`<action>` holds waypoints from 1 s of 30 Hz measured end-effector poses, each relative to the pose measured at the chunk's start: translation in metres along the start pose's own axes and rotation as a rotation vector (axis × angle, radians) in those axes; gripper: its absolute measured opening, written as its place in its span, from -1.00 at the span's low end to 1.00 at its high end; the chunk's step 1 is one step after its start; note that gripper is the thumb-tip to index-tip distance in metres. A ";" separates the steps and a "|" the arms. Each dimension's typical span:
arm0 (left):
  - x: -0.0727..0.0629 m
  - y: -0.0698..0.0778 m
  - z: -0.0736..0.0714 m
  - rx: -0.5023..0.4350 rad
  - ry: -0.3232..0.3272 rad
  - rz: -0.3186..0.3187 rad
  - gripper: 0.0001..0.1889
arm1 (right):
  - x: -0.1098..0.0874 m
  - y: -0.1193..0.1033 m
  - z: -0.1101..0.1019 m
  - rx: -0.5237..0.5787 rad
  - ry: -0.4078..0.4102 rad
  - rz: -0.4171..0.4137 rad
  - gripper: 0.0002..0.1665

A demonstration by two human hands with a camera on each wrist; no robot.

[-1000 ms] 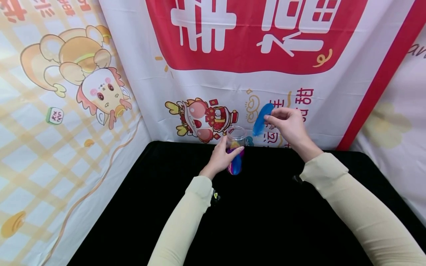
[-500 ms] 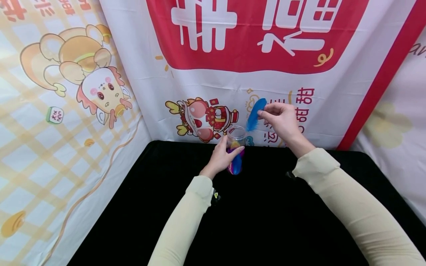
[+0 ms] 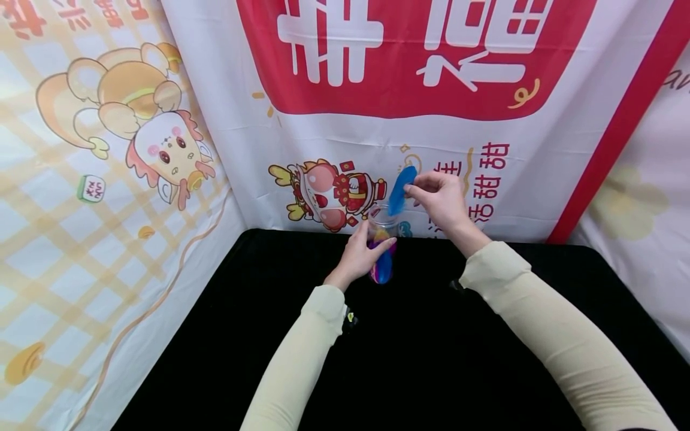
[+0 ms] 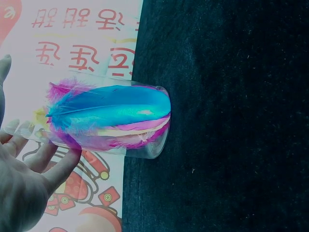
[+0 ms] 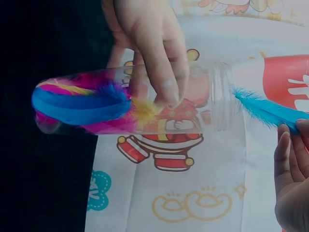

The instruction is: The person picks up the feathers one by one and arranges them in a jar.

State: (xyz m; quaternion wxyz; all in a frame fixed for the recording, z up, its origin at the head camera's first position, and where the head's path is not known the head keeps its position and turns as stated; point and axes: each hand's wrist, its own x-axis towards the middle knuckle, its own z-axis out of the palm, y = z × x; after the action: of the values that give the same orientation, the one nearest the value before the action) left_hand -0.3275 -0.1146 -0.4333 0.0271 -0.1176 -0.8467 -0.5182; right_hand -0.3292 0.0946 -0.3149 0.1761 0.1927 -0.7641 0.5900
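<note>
A clear plastic jar (image 3: 384, 224) with a threaded, uncapped mouth stands upright near the table's back edge. Blue, magenta and yellow feathers (image 4: 111, 108) fill its lower part. My left hand (image 3: 360, 254) grips the jar from the left, its thumb across the near side. Between the thumb and fingers of my right hand (image 3: 443, 200) is a loose blue feather (image 3: 401, 190), pinched near its upper end. In the right wrist view the fluffy end of that blue feather (image 5: 265, 110) is right at the jar's mouth (image 5: 223, 96).
Black cloth covers the table (image 3: 409, 353). Close behind the jar hangs a white banner (image 3: 323, 134) with red print and cartoon figures. Another printed sheet (image 3: 108, 251) hangs along the left side.
My right hand has moved left with the blue feather, from right of the jar to over its mouth. The left hand and the jar have stayed in place.
</note>
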 end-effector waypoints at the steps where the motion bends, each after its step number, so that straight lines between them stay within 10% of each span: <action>1: 0.000 0.000 0.000 -0.004 0.001 0.000 -0.24 | 0.000 0.001 0.001 -0.005 -0.003 -0.004 -0.75; 30: 0.001 -0.002 0.000 -0.014 -0.016 0.048 -0.23 | -0.015 0.015 0.020 -0.173 -0.199 0.159 -0.75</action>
State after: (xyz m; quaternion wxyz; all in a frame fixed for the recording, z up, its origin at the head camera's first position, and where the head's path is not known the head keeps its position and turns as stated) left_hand -0.3286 -0.1157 -0.4351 0.0322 -0.1423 -0.8402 -0.5223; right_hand -0.3250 0.0800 -0.3397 0.0680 0.1732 -0.8386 0.5119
